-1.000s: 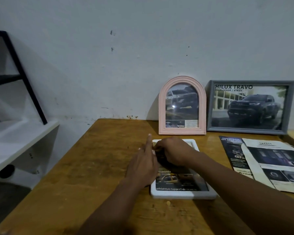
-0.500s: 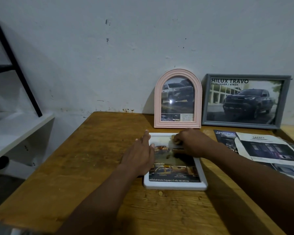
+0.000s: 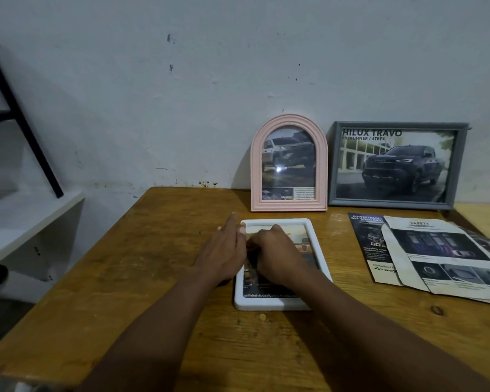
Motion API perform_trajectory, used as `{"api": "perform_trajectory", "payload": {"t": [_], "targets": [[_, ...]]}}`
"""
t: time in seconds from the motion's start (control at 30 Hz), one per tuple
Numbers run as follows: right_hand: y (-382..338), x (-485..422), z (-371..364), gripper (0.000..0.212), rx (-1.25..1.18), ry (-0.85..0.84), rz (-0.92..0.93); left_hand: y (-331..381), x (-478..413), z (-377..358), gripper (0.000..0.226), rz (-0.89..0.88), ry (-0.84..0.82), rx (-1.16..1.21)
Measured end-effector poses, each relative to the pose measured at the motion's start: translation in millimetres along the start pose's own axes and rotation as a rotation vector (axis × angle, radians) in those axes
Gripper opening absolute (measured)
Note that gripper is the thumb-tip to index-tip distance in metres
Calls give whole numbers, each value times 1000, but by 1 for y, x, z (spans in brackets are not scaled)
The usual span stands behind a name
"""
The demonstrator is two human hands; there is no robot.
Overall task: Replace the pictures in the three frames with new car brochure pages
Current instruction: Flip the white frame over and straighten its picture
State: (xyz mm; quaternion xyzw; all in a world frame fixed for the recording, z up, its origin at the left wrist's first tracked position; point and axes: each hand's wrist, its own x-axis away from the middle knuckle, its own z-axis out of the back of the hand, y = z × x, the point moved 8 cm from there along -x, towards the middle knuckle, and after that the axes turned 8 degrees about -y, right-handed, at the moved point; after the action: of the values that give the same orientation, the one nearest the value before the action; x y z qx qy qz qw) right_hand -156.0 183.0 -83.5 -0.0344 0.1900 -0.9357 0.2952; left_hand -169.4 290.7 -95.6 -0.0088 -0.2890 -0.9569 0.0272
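Wooden table: white frame flat under both hands' grip.

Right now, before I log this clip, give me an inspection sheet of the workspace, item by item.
Surface: wooden table, worn and stained, a small pale speck near the front of the white frame.
Job's things: white frame flat on the table, a car page in it; pink arched frame and grey frame upright against the wall, both holding truck pictures.
Clutter: loose brochure pages overlapping at the right.
Hands: left hand flat, at the white frame's left edge; right hand curled on the page, its grip hidden.
Cables: nothing seen.
Surroundings: scuffed white wall; white shelf with a black metal leg at the left.
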Motion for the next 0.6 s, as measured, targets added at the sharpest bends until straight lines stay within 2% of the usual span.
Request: {"api": "perform_trajectory", "payload": {"t": [0.13, 0.23, 0.37, 0.5, 0.6], "targets": [[16, 8, 10, 37, 13, -111, 84, -1, 3, -7, 53, -17, -15, -47], [27, 19, 27, 38, 157, -154, 76, -7, 0, -14, 54, -19, -21, -94], [47, 31, 42, 42, 385, -165, -26, -9, -2, -16, 58, -23, -27, -131], [41, 38, 37, 36, 403, -124, -133, -11, -3, -18, 57, -17, -24, -118], [25, 33, 28, 30, 383, -79, -280, -10, -2, -18, 56, -22, -8, -124]]}}
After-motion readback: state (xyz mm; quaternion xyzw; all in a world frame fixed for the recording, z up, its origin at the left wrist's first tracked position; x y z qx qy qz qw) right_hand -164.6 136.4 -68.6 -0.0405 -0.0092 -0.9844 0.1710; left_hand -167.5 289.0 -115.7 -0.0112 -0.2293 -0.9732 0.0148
